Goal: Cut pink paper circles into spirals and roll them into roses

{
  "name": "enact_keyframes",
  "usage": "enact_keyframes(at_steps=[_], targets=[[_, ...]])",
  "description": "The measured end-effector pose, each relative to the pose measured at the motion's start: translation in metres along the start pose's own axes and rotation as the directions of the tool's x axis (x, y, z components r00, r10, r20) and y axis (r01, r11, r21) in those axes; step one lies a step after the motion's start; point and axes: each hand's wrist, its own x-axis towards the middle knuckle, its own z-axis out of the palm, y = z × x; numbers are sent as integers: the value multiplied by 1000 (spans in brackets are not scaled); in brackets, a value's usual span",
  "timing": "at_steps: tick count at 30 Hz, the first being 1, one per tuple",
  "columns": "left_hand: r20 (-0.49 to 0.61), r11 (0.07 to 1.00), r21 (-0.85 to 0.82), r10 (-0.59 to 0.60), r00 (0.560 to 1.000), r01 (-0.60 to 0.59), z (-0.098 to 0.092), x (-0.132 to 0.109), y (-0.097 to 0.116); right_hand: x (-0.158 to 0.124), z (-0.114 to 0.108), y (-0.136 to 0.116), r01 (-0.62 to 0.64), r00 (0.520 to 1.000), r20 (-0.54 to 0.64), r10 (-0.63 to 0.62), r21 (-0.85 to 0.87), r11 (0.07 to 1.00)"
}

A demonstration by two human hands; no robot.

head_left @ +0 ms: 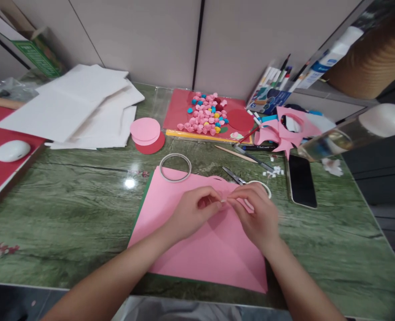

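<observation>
My left hand [192,211] and my right hand [257,214] meet above a large pink sheet of paper [187,254] lying on the green marble table [67,209]. The fingertips of both hands are pinched together on a tiny pink piece [223,201]; what it is I cannot make out. A ring of tape [175,167] rests on the sheet's far left corner. Another tape ring [266,186] peeks out behind my right hand, beside small scissors [234,175].
A red tray with several small coloured paper buds [206,117] stands at the back. Pink and red paper discs [146,133], white sheets [80,107], a white mouse [12,150], a phone [302,180], pink offcuts [284,131], markers [277,76] and a tilted bottle [354,131] surround the work area.
</observation>
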Motion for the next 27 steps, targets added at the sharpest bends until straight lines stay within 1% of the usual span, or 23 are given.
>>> enact_keyframes(at_steps=[2,3,4,5,6,7,8,9,10,11,12,14,17,19,23,27], targets=[[19,998,-66,-19,1000,20,-2,1,1,-2,-2,1,82,990,-112,-83,-11,997],[18,998,-63,-28,999,29,-3,2,1,-2,-3,2,79,982,-172,-79,-3,997],[-1,999,-12,-34,999,34,-4,2,0,-1,-5,3,37,975,-221,-32,22,999],[-31,995,97,-21,999,24,-5,3,-1,0,-7,5,-49,967,-247,60,53,997],[-65,967,254,13,998,4,-6,3,-3,2,-8,7,-166,954,-237,183,90,982],[-77,901,433,58,995,-19,-7,3,-5,4,-9,10,-284,937,-170,306,139,949],[-60,801,596,103,993,-48,-7,3,-7,6,-10,13,-392,913,-45,407,185,901],[-24,687,723,134,991,-75,-7,3,-9,9,-9,17,-483,875,117,469,212,849],[22,581,807,147,989,-104,-7,2,-10,10,-9,20,-549,829,259,496,209,809],[64,496,859,150,987,-131,-6,2,-11,11,-8,23,-585,789,358,499,188,789],[98,434,888,148,984,-153,-5,1,-12,12,-6,25,-599,761,421,494,162,784],[140,357,916,147,979,-185,-3,0,-13,12,-3,28,-591,738,478,477,117,798],[179,290,934,123,976,-208,-2,-1,-13,11,0,30,-574,735,488,470,80,815],[192,270,940,90,977,-210,-2,-1,-13,10,2,30,-569,731,490,474,56,820],[205,278,938,45,978,-210,-3,2,-15,9,5,31,-589,694,527,491,21,808],[208,285,934,50,977,-214,-4,4,-17,8,6,32,-603,686,522,507,16,798]])
